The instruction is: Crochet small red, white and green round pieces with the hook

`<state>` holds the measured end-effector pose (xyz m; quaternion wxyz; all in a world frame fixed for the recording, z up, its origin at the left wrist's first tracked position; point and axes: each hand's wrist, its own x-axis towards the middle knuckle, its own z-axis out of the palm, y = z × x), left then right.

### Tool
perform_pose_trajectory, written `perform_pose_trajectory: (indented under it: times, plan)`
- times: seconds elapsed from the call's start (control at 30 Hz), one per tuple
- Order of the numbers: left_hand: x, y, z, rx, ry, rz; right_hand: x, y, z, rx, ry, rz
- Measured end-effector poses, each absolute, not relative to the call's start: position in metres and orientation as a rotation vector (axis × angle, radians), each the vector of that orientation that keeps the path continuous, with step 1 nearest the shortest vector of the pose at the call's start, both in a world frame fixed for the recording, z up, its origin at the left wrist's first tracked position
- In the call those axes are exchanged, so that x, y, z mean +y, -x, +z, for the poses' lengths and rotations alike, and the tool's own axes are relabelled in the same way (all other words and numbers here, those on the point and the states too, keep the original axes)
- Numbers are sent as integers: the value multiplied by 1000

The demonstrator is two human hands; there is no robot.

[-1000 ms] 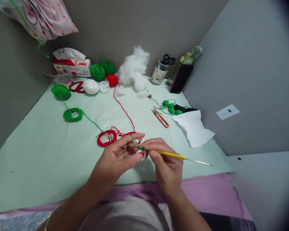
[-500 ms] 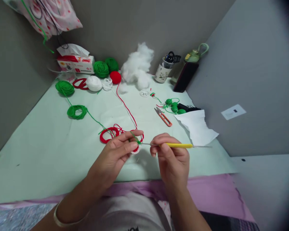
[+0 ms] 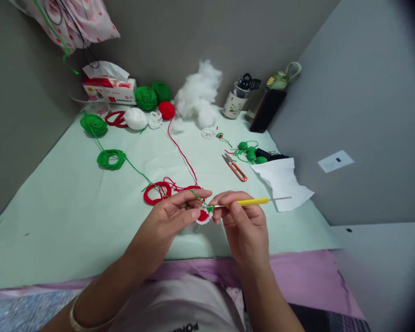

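Observation:
Between my hands is a small round crochet piece (image 3: 204, 216), red in the middle with a white edge and a few green stitches at its top right. My left hand (image 3: 173, 212) pinches its left side between thumb and fingers, with green yarn (image 3: 198, 197) running over the raised index finger. My right hand (image 3: 247, 221) grips a crochet hook (image 3: 252, 202) by its yellow handle, and its metal tip lies at the green stitches. The right fingertips are close to the piece's right edge; whether they touch it I cannot tell.
Red yarn loops (image 3: 157, 192) lie just beyond my left hand. Orange thread snips (image 3: 234, 168), white paper (image 3: 285, 184) and green crocheted balls (image 3: 251, 153) are to the right. Farther back stand yarn balls (image 3: 145, 98), white stuffing (image 3: 198, 94), a pen cup (image 3: 235, 101) and a bottle (image 3: 268, 101).
My right hand and the hook have moved slightly left, closer to the crochet piece. The piece has shifted right and more of its red centre shows.

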<state>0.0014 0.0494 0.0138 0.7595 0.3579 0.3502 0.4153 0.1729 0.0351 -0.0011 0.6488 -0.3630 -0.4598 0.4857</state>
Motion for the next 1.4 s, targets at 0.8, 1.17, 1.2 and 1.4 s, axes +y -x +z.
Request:
perform_pose_trajectory:
  times: [0.8, 1.17, 1.2, 1.4]
  plan:
    - [46, -8, 10, 791, -809, 970, 15, -176, -3, -1764, 912, 238]
    - [64, 18, 15, 621, -1014, 737, 28, -180, -3, -1205, 740, 908]
    - [65, 20, 14, 634, -1038, 734, 28, -181, -3, -1188, 723, 951]
    - [63, 16, 15, 816, -1159, 850, 26, -186, -3, -1284, 684, 1006]
